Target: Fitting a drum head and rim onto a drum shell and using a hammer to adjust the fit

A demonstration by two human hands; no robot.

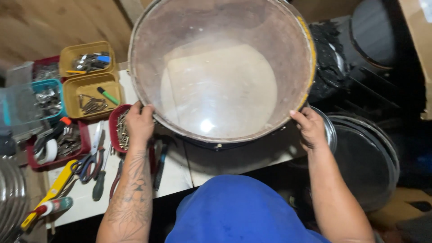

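Note:
A large round drum shell with a translucent skin (220, 85) stands on a white worktable (180, 173), its open side facing me. My left hand (139, 123) grips its lower left rim. My right hand (310, 128) holds the lower right rim, fingers curled over the edge. The rim (310, 49) is worn, with yellowish patches on the right side.
To the left sit yellow trays (92, 87) with screws and a green marker, a red tray of screws (118, 130), a teal tub (47, 99), scissors (90, 159), screwdrivers and a yellow tool (51, 191). Dark round drum hoops (364, 157) lie at the right.

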